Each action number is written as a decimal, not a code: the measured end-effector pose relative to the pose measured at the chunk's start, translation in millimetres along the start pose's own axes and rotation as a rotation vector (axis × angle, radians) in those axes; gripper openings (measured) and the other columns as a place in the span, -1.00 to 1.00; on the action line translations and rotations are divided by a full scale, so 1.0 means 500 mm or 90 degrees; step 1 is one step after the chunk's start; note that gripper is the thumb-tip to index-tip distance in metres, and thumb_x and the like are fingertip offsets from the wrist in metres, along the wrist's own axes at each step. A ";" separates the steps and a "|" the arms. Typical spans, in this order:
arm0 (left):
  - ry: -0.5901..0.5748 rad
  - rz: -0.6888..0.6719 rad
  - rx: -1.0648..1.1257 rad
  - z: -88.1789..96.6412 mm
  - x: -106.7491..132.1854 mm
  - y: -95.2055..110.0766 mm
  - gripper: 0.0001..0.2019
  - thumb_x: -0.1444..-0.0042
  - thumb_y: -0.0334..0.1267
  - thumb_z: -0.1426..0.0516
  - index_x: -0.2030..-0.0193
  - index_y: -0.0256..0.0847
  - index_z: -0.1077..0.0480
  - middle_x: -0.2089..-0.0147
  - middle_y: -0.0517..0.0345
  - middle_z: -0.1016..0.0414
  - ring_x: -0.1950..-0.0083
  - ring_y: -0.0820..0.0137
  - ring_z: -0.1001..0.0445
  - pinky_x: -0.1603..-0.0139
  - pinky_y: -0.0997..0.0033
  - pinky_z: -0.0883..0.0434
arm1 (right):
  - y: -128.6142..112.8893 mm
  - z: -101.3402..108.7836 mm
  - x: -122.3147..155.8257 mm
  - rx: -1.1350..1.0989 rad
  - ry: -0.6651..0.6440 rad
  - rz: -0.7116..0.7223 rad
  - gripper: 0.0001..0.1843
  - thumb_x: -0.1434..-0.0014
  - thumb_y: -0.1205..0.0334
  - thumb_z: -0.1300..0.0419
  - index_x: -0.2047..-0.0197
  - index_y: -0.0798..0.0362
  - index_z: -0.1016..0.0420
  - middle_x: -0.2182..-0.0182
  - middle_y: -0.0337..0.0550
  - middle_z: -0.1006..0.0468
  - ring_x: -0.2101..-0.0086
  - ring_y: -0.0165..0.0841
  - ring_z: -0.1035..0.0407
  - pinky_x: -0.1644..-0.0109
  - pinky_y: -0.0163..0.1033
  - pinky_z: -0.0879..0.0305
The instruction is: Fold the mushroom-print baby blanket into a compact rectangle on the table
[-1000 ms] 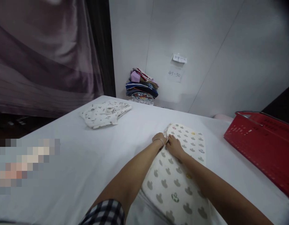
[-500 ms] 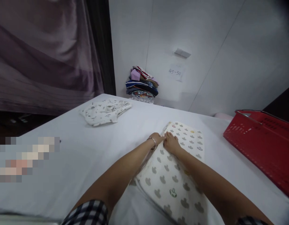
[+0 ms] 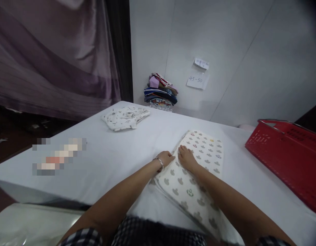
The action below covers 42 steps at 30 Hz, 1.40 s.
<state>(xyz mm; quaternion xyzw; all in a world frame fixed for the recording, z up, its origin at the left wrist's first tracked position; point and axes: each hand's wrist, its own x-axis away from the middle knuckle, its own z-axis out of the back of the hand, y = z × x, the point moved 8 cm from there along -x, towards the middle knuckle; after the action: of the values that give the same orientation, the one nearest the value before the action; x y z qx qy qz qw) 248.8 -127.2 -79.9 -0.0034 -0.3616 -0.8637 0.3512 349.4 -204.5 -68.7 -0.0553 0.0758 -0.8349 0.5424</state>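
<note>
A folded white cloth [image 3: 206,164], printed with grey shapes and a few coloured ones, lies in several layers before me, slanting toward the table's near edge. My left hand [image 3: 166,159], with a bracelet at the wrist, grips its left edge; part of the fingers is hidden by the fabric. On top, just right of that edge, my right hand [image 3: 187,159] rests palm down with its fingers stretched out. Farther back on the left is another white cloth item [image 3: 122,118] with small dark prints, gathered at its right side.
The white-covered table [image 3: 117,153] has a red plastic basket [image 3: 286,160] along its right side. A blurred-out patch [image 3: 59,155] covers something at the left. Folded clothes [image 3: 161,92] are stacked by the wall, near a paper sign [image 3: 196,81]. A purple curtain [image 3: 57,58] hangs at left.
My left hand has shifted slightly left and down along the cloth's edge, apart from the right hand. My right hand stays on the cloth. The view has turned a little left.
</note>
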 end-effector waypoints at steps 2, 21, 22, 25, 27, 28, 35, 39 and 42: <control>0.003 0.007 -0.011 -0.005 0.011 -0.007 -0.70 0.00 -0.06 -0.10 0.23 -0.22 -0.44 0.17 0.03 -0.54 0.15 0.29 -0.48 0.22 0.44 -0.33 | -0.014 0.006 0.013 -0.001 0.000 0.009 -0.53 -0.23 0.26 0.14 -0.19 0.18 -0.17 -0.24 0.06 -0.08 -0.23 -0.17 0.11 -0.23 0.02 0.16; 0.000 0.038 0.105 0.010 0.171 -0.084 -0.70 0.17 -0.24 -0.24 0.23 -0.22 -0.39 0.43 0.22 -0.48 0.40 0.42 -0.44 0.44 0.53 -0.29 | -0.138 -0.037 0.178 -0.044 -0.032 0.123 -0.43 -0.25 0.12 0.12 -0.25 0.24 -0.08 -0.28 0.09 0.05 -0.27 -0.18 0.22 -0.27 0.02 0.26; 0.003 0.033 0.128 0.008 0.179 -0.088 -0.71 0.17 -0.26 -0.24 0.24 -0.22 -0.38 0.44 0.23 -0.47 0.42 0.44 -0.44 0.44 0.53 -0.29 | -0.141 -0.035 0.184 -0.055 -0.027 0.128 -0.44 -0.25 0.12 0.11 -0.25 0.22 -0.09 -0.28 0.08 0.04 -0.27 -0.18 0.22 -0.27 0.02 0.25; 0.011 0.015 0.249 0.002 0.208 -0.099 -0.72 0.17 -0.31 -0.23 0.24 -0.23 -0.35 0.47 0.27 -0.43 0.45 0.48 -0.40 0.45 0.55 -0.29 | -0.161 -0.028 0.215 -0.098 -0.013 0.180 -0.48 -0.25 0.11 0.10 -0.23 0.14 -0.14 -0.27 0.03 -0.02 -0.26 -0.20 0.19 -0.26 0.03 0.18; 0.015 0.009 0.351 0.000 0.229 -0.106 -0.74 0.15 -0.36 -0.20 0.24 -0.23 -0.34 0.47 0.29 -0.41 0.47 0.51 -0.38 0.45 0.56 -0.29 | -0.177 -0.023 0.238 -0.121 0.000 0.221 -0.51 -0.25 0.10 0.08 -0.19 0.10 -0.20 -0.24 0.02 -0.10 -0.24 -0.19 0.11 -0.24 0.03 0.11; 0.015 0.010 0.394 -0.001 0.238 -0.108 -0.75 0.14 -0.39 -0.18 0.24 -0.23 -0.34 0.47 0.29 -0.41 0.47 0.53 -0.37 0.45 0.56 -0.30 | -0.184 -0.018 0.247 -0.128 0.013 0.237 -0.53 -0.24 0.09 0.06 -0.17 0.09 -0.23 -0.22 0.02 -0.14 -0.22 -0.18 0.06 -0.22 0.03 0.07; 0.072 0.032 0.466 -0.006 0.254 -0.119 -0.83 0.07 -0.42 -0.14 0.27 -0.27 -0.35 0.48 0.28 -0.39 0.52 0.58 -0.33 0.42 0.54 -0.34 | -0.210 0.017 0.250 -0.106 0.083 0.252 -0.68 -0.17 0.15 -0.06 0.04 0.07 -0.41 0.17 -0.02 -0.42 0.12 -0.24 -0.27 0.00 -0.15 -0.22; 0.121 0.037 0.378 -0.011 0.244 -0.127 -0.84 0.03 -0.36 -0.13 0.25 -0.26 -0.38 0.44 0.22 -0.45 0.46 0.52 -0.39 0.39 0.51 -0.36 | -0.215 0.007 0.241 -0.073 0.025 0.215 -0.68 -0.23 0.19 0.03 0.01 0.04 -0.39 0.22 -0.08 -0.42 0.16 -0.30 -0.29 0.08 -0.26 -0.23; 0.163 0.063 0.284 -0.007 0.246 -0.133 -0.82 0.04 -0.36 -0.13 0.23 -0.22 -0.40 0.41 0.21 -0.48 0.37 0.47 -0.44 0.33 0.50 -0.36 | -0.221 -0.006 0.243 -0.063 -0.023 0.206 -0.64 -0.25 0.25 0.11 -0.03 0.01 -0.37 0.20 -0.11 -0.42 0.21 -0.35 -0.32 0.13 -0.31 -0.22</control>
<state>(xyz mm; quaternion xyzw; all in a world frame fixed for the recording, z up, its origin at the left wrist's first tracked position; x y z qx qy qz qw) 116.7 -171.1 -91.8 0.1658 -0.4948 -0.7377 0.4283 200.6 -271.1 -49.7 -0.0836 0.1148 -0.7310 0.6674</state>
